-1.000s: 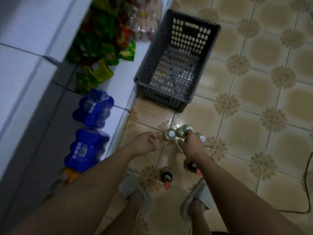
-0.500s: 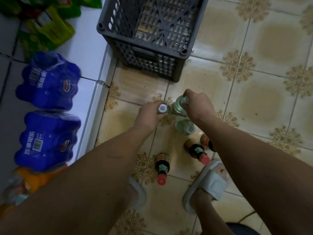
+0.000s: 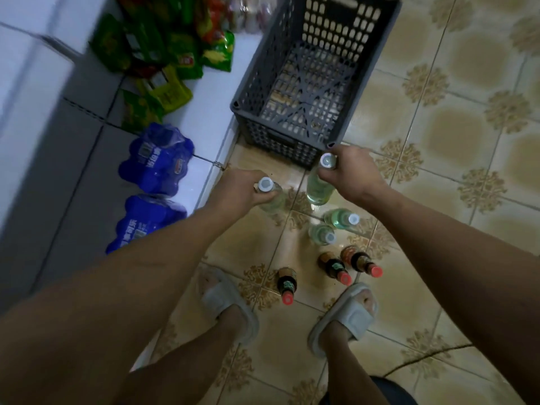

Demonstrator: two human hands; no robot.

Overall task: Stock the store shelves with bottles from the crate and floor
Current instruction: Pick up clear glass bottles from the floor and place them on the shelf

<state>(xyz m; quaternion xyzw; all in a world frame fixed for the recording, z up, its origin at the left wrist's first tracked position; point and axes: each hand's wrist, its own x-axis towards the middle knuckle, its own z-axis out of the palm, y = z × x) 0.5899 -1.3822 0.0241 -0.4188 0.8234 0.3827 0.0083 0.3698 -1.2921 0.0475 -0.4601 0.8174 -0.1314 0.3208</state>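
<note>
My left hand (image 3: 238,190) grips the neck of a clear white-capped bottle (image 3: 273,200), held above the tiled floor. My right hand (image 3: 352,171) grips a second clear bottle (image 3: 318,187) by its neck, just in front of the grey crate (image 3: 280,133), whose inside looks empty. Two more clear bottles (image 3: 339,219) (image 3: 321,233) stand on the floor below my right hand. Three dark red-capped bottles (image 3: 286,283) (image 3: 334,267) (image 3: 361,261) stand nearer my feet.
White bottom shelf (image 3: 210,112) runs along the left, holding blue shrink-wrapped packs (image 3: 156,162) (image 3: 146,220) and green snack bags (image 3: 163,51). My slippered feet (image 3: 230,305) (image 3: 347,315) stand behind the bottles. A dark cable (image 3: 423,359) lies on the floor at lower right.
Both hands closed on clear bottles and lifted them off the floor, moving apart; the view has pulled back and up.
</note>
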